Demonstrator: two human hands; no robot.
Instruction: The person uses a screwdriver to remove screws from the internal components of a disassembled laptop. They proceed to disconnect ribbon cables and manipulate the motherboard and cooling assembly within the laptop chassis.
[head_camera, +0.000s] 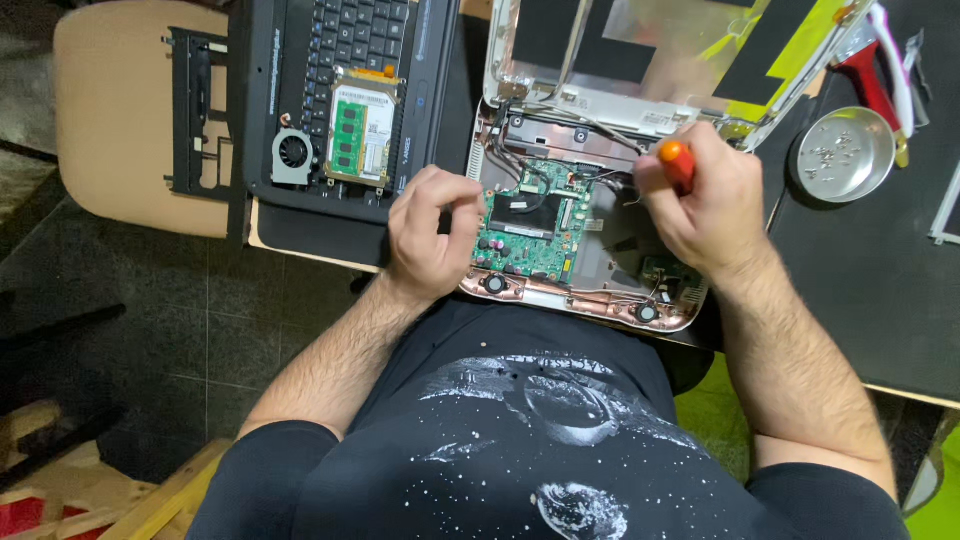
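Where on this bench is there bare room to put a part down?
Bare dark mat lies right of the right hand, below the metal screw dish. The black laptop is piled with parts, and the opened laptop base is crowded.

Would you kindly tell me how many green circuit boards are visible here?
2: the large green circuit board in the opened laptop base between the hands, and a small green memory board lying on the black keyboard. Others may be hidden.
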